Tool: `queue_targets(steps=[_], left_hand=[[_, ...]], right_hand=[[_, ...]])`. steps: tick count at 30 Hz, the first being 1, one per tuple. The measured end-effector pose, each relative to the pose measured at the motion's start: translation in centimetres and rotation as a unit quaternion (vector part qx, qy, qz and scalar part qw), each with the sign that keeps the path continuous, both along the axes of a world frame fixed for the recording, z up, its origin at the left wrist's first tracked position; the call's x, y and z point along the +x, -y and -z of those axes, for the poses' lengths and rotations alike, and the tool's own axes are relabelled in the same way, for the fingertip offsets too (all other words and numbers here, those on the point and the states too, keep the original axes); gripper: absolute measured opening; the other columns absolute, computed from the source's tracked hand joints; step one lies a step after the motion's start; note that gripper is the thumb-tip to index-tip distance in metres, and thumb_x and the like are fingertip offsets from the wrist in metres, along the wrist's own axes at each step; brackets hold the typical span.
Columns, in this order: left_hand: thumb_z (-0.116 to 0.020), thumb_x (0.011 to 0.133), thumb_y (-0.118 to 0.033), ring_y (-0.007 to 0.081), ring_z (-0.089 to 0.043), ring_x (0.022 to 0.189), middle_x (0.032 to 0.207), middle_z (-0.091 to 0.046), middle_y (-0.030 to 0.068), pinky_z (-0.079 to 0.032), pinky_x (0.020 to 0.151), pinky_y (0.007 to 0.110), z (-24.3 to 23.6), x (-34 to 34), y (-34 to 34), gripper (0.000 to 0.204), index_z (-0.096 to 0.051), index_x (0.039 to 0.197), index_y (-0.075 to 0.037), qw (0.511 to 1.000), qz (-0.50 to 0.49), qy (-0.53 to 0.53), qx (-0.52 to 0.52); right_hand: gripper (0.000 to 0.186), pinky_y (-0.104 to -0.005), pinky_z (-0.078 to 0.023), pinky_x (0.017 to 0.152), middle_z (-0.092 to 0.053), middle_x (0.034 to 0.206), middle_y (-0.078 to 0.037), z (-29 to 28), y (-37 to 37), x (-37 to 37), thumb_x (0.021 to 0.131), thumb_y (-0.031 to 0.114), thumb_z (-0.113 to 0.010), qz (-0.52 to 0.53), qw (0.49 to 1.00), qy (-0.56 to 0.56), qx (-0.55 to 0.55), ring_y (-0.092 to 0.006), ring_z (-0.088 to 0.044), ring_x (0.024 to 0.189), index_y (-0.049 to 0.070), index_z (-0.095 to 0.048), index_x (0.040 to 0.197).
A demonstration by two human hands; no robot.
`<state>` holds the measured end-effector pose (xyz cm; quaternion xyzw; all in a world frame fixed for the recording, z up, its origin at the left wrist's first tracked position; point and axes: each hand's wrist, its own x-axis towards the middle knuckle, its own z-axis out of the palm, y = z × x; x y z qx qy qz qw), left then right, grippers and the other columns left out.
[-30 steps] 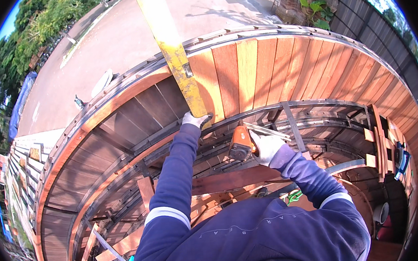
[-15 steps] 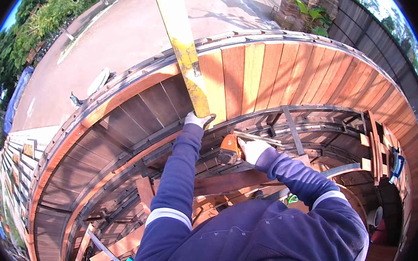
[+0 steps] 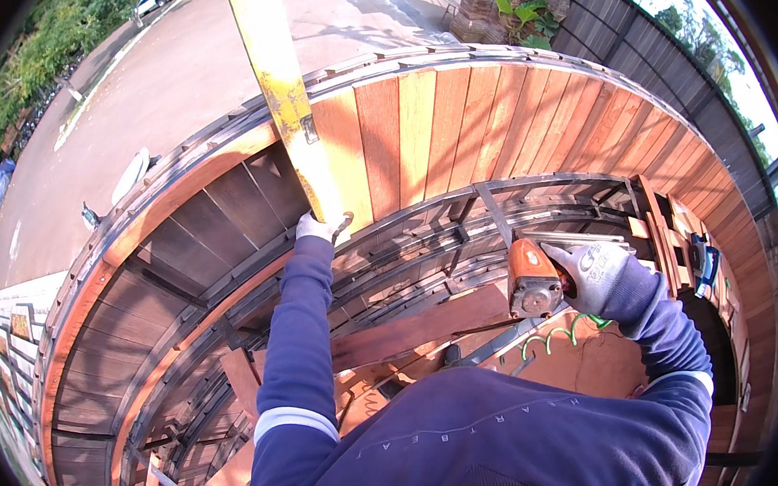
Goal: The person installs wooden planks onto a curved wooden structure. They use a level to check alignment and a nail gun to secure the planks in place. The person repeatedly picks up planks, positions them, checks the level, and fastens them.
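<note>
The left hand (image 3: pixel 322 227) clasps the near end of a yellow level (image 3: pixel 277 78), which extends beyond its fingers. The right hand (image 3: pixel 591 273) grasps an orange nail gun (image 3: pixel 532 277), its body just left of the fingers.

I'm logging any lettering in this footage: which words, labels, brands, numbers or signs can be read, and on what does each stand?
I won't copy out wording, but can say where it stands.
Dark blue sweatshirt: a line of small, pale, spaced letters.
Right hand's white glove: dark print, partly blurred.
Orange tool: any marking too small to read.
Yellow bar: no readable wording.
</note>
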<state>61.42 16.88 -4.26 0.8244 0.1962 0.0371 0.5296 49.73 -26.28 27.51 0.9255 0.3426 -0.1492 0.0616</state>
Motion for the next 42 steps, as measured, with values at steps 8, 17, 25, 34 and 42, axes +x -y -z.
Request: queue_targets(steps=[8,17,25,34,42], left_hand=[[-0.054,0.092,-0.05,0.0375,-0.067,0.083,0.092,-0.068,0.0206,-0.055,0.075,0.042,-3.3,-0.4,1.4,0.051,-0.065,0.101,-0.001,0.911,0.147,0.069,0.379],[-0.071,0.081,-0.049,0.0331,-0.068,0.087,0.095,-0.071,0.0178,-0.053,0.078,0.038,-1.4,-0.3,0.5,0.05,-0.069,0.101,-0.003,0.984,0.059,0.021,0.168],[-0.078,0.071,-0.05,0.035,-0.067,0.096,0.1,-0.07,0.0185,-0.052,0.085,0.041,-3.4,-1.8,1.4,0.054,-0.07,0.106,-0.009,0.997,0.022,0.0,0.076],[-0.082,0.071,-0.042,0.0306,-0.068,0.091,0.097,-0.072,0.0171,-0.053,0.081,0.038,-2.7,-1.5,1.0,0.051,-0.07,0.105,-0.006,0.999,0.023,0.02,0.04],[-0.082,0.07,-0.048,0.0336,-0.066,0.1,0.105,-0.071,0.0173,-0.052,0.088,0.039,-2.5,-1.6,0.5,0.057,-0.069,0.11,-0.009,0.998,0.044,0.018,0.029]], right_hand=[[0.06,-0.0398,-0.051,0.08,-0.066,0.094,-0.013,8.3,-3.7,4.7,0.082,0.019,-0.057,-0.126,0.965,0.216,0.074,-0.029,-0.064,0.084,0.003,-0.047,0.139],[0.055,-0.0378,-0.051,0.076,-0.066,0.094,-0.014,21.2,-13.6,7.5,0.089,0.017,-0.045,-0.198,0.973,0.107,0.056,-0.0258,-0.066,0.084,-0.004,-0.042,0.14],[0.055,-0.038,-0.051,0.076,-0.068,0.092,-0.016,23.8,-14.4,9.1,0.09,0.018,-0.044,-0.189,0.976,0.098,0.051,-0.0274,-0.067,0.083,-0.006,-0.042,0.139],[0.056,-0.0392,-0.049,0.083,-0.066,0.105,-0.016,25.2,-14.1,9.2,0.085,0.019,-0.053,-0.158,0.982,0.098,0.042,-0.0276,-0.065,0.092,-0.005,-0.047,0.135],[0.054,-0.0384,-0.051,0.079,-0.067,0.095,-0.016,24.3,-15.3,8.9,0.09,0.018,-0.044,-0.201,0.973,0.106,0.049,-0.0274,-0.066,0.085,-0.006,-0.044,0.138]])
